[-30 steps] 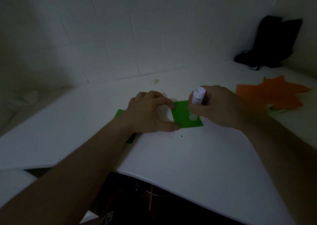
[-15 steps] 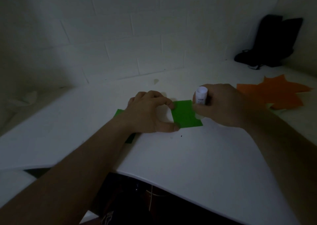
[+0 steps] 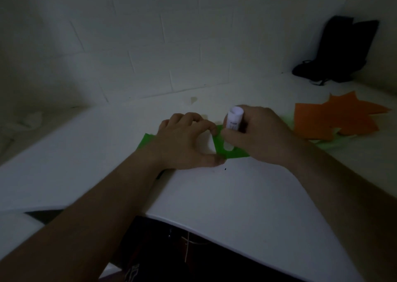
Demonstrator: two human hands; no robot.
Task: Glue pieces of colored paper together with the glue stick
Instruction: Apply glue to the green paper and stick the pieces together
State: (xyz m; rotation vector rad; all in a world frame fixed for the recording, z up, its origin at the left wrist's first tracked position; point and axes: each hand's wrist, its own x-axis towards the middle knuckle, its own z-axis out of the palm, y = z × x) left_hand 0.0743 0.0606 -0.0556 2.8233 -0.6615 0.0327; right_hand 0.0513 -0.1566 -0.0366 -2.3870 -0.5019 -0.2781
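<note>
Leftward now, right hand (image 3: 260, 134) gripping white glue stick (image 3: 234, 120) — left hand (image 3: 184, 142) pinning flat green paper (image 3: 221, 146)

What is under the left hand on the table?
The green paper lies under the left hand, showing on both sides of it. The part beneath the palm is covered. The right hand holds the glue stick on it.

Paper sheet (image 3: 219, 146) on table (image 3: 214, 195), under both hands; paper pile (image 3: 335, 120) right; bag (image 3: 339, 54) behind pile.
</note>
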